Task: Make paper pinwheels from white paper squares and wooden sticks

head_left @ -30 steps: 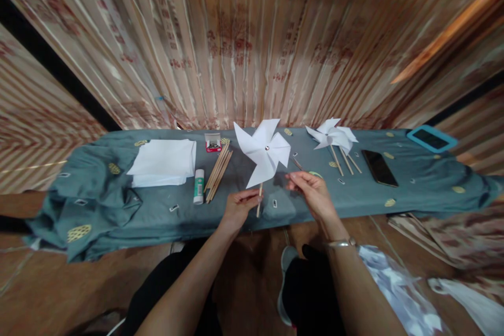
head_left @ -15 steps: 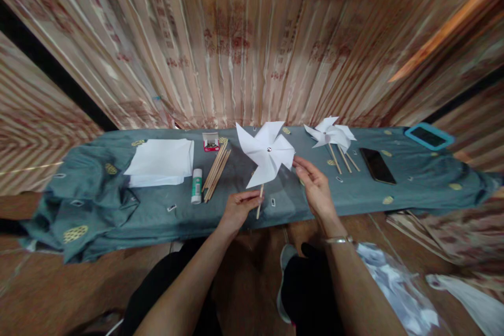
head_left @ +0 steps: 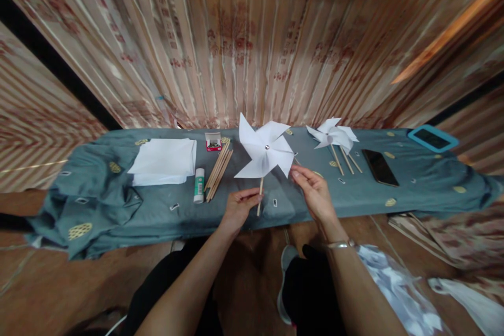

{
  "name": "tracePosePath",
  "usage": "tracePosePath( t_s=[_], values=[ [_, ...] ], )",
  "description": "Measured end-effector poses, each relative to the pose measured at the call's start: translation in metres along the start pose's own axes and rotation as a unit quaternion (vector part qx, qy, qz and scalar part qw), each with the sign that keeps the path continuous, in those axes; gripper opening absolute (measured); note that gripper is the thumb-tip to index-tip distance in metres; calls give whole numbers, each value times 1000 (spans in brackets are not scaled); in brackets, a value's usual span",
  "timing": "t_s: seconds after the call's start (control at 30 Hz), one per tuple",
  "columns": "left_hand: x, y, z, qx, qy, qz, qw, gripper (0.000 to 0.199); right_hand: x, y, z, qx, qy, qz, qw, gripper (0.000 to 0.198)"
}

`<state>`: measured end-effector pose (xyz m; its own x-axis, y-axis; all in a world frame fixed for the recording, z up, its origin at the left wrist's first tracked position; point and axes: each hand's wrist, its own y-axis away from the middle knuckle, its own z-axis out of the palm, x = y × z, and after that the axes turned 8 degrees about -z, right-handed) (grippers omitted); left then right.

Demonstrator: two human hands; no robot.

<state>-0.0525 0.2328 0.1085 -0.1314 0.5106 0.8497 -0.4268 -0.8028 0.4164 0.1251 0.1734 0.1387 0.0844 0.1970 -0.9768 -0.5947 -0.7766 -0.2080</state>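
A white paper pinwheel with a silver pin at its middle stands upright over the cloth on a thin wooden stick. My left hand pinches that stick below the blades, closed between thumb and fingers. At the right side of the wheel, my right hand has its fingers stretched out, their tips at the edge of a blade. Whether they touch the paper is hard to make out, but no grip shows. Farther right lie finished-looking white pinwheels, overlapping, with their sticks toward me.
A patterned green-grey cloth covers the table. On the left are white paper sheets, a glue stick, wooden sticks and a red box of pins. To the right lie a phone and a blue-framed device. A plastic bag rests on the floor.
The pinwheel's blades have turned on the pin. My right hand's fingertips have come slightly lower beside the wheel; my left hand keeps its hold on the stick.
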Motion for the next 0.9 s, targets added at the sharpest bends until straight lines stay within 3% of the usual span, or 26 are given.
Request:
tracePosePath(
  t_s=[0.27,0.9],
  values=[
    [-3,-3,-2,-4,-14,4,1000,34,-2,6,10,-23,6,37,999,36],
    [-2,-1,0,-16,-30,16,999,36,4,21,26,-145,86,4,986,42]
  ],
)
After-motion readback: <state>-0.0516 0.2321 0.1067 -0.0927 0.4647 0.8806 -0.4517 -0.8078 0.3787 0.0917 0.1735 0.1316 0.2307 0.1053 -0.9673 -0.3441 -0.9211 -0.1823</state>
